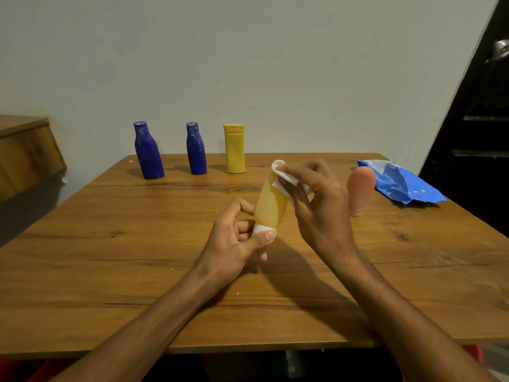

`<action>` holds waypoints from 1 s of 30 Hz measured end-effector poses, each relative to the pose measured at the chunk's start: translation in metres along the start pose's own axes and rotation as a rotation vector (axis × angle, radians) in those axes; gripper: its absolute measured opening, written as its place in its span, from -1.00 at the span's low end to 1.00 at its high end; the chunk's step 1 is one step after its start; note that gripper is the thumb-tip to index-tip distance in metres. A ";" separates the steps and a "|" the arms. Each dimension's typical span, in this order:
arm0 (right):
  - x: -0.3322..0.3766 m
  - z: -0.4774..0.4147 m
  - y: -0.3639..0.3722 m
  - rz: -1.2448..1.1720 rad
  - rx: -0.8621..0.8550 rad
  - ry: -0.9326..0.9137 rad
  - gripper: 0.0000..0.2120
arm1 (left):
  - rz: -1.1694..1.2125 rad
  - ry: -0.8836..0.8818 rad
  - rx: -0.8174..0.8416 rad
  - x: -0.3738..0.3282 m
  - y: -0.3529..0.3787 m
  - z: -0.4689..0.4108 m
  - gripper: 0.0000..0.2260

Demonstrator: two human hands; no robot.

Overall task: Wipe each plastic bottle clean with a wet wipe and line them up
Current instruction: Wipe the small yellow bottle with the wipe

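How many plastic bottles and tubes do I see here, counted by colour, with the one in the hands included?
Blue: 2, the left blue bottle and the right blue bottle.
Yellow: 2, the standing yellow bottle and the held pale yellow tube.
Pink: 1, the pink tube.
Total: 5.

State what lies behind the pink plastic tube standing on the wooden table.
A crumpled blue plastic wipes packet lies behind the pink plastic tube. The tube hides part of the packet's left edge.
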State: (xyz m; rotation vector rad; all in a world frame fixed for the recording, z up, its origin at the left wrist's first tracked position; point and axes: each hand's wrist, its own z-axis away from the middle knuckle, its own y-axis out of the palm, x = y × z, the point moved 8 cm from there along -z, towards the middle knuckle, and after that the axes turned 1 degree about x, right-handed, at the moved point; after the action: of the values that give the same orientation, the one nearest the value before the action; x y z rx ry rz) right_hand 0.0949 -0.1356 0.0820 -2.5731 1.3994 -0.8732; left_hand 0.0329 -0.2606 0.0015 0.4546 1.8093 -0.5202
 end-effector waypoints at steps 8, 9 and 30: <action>0.019 0.008 0.017 0.178 0.131 -0.153 -0.75 | 0.029 0.044 -0.060 0.000 -0.006 0.000 -0.69; 0.023 0.010 0.021 0.190 0.171 -0.178 -0.76 | 0.055 0.033 -0.065 0.000 -0.007 0.000 -0.69; 0.005 -0.001 0.002 0.129 0.041 -0.041 -0.75 | -0.130 0.050 -0.057 -0.001 -0.002 0.001 -0.75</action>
State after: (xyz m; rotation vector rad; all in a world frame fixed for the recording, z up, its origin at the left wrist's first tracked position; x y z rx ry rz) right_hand 0.0951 -0.1410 0.0843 -2.4260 1.5003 -0.8161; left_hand 0.0328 -0.2626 0.0023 0.3150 1.9050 -0.5491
